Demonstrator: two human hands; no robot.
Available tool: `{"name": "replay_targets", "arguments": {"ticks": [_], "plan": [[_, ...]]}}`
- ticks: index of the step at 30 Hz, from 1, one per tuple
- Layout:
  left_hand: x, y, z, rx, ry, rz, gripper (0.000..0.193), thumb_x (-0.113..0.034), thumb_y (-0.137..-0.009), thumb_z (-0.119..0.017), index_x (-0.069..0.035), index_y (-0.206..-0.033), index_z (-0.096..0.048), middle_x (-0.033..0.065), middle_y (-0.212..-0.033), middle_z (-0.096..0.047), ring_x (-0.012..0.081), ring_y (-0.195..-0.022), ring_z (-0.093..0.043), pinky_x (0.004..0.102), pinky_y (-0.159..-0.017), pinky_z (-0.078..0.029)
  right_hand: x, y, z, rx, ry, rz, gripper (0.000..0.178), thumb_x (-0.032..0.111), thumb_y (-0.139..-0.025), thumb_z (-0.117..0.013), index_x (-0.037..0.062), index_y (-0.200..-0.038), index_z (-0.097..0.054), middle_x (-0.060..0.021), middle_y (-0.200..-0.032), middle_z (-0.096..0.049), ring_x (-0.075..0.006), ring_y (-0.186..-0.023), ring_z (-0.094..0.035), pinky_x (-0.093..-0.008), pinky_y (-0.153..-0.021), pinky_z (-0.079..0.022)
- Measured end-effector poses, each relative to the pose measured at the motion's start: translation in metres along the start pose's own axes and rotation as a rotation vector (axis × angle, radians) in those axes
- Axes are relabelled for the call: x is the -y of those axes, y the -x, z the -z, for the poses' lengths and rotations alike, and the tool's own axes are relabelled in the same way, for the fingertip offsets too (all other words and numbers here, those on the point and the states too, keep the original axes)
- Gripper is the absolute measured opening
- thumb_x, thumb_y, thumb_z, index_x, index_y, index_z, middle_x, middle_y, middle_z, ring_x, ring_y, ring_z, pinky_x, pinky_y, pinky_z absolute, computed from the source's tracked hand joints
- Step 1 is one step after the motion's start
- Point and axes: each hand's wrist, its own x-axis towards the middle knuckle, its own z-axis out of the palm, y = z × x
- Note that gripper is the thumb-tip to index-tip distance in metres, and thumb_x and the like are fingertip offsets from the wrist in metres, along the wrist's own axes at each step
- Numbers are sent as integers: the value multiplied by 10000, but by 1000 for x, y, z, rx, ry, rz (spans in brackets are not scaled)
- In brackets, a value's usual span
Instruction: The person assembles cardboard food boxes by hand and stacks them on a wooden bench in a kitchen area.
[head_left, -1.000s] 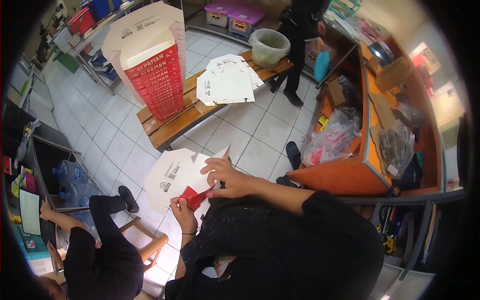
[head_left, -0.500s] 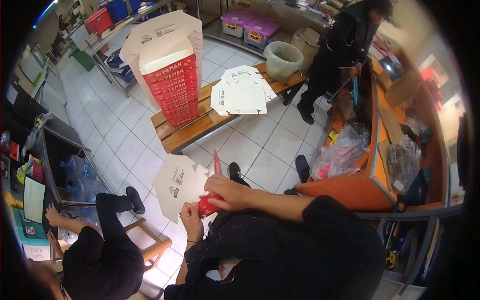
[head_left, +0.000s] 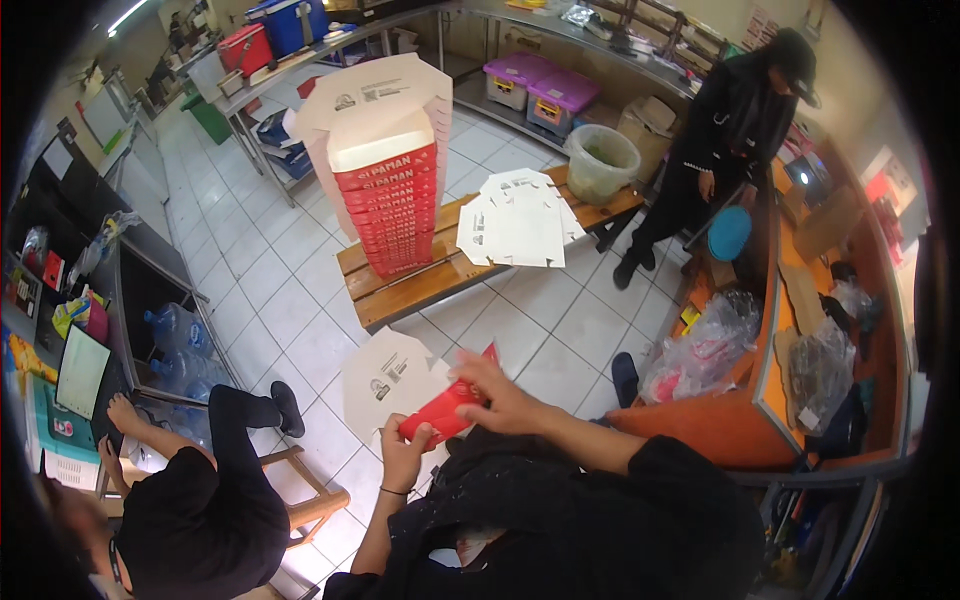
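A partly folded cardboard box [head_left: 392, 382], pale inside and red on its sides, is in front of my body. Its broad pale panel spreads out to the left, and a red side flap stands up. My left hand [head_left: 404, 452] pinches the near corner of the red side. My right hand [head_left: 505, 402] grips the red flap farther to the right, its fingertips somewhat blurred. Beyond, a tall stack of red boxes [head_left: 385, 225] with pale open lids stands on a wooden bench [head_left: 365, 290]. Flat pale box blanks [head_left: 515, 228] lie to its right.
A translucent bucket [head_left: 602, 165] stands at the bench's far end. One person [head_left: 205, 490] sits at the left near a wooden stool [head_left: 315, 505]; another [head_left: 725, 130] stands at the far right beside an orange counter [head_left: 690, 435] holding plastic bags. Water jugs [head_left: 182, 340] stand at the left.
My hands have turned the box so that more of its red side shows, and my right hand has shifted along it. The standing person's blue round object now faces me more broadly.
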Motion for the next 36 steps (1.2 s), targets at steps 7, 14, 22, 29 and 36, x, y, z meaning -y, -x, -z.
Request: {"name": "replay_targets", "arguments": {"ticks": [7, 14, 22, 29, 36], "plan": [[-9, -1, 51, 149, 941, 179, 285, -277, -880, -416, -62, -1067, -433, 92, -902, -588, 195, -728, -617, 322, -533, -543, -34, 17, 57, 130, -380, -479, 490, 83, -692, -661, 23, -1139, -467, -102, -1099, -523, -203, -1035, -475, -318, -915, -341], [32, -17, 15, -226, 702, 368, 517, -323, -863, -414, -305, -1277, -104, 60, -1285, -282, 243, -1003, -411, 417, -795, -391, 14, 8, 12, 401, -108, -63, 200, 117, -784, -572, 59, -975, -565, -139, -863, -587, -220, -748, -574, -293, -695, -438], [5, -15, -7, 374, -299, -379, 649, -34, -707, -523, -147, -1297, -279, 95, -1241, -333, 253, -1157, -348, 354, -917, -338, -10, -13, 12, 1008, -46, -180, 153, 111, -783, -523, 27, -900, -575, -80, -730, -587, -158, -676, -552, -273, -629, -431], [-41, -7, 8, 333, -320, -339, 404, 13, -647, -516, -85, -1038, -515, 75, -1032, -478, 207, -1031, -434, 293, -780, -415, -13, -17, 11, 1231, -184, -362, 182, 128, -749, -546, 26, -892, -594, 10, -687, -566, -81, -621, -498, -236, -570, -410], [-10, -15, 22, 553, 19, -117, 65, 40, -649, -477, -7, -675, -513, 40, -731, -513, 201, -885, -499, 278, -752, -393, -33, -16, 18, 1202, -458, -843, 252, 184, -814, -567, 34, -1017, -567, 9, -803, -583, -58, -660, -530, -182, -587, -427]]}}
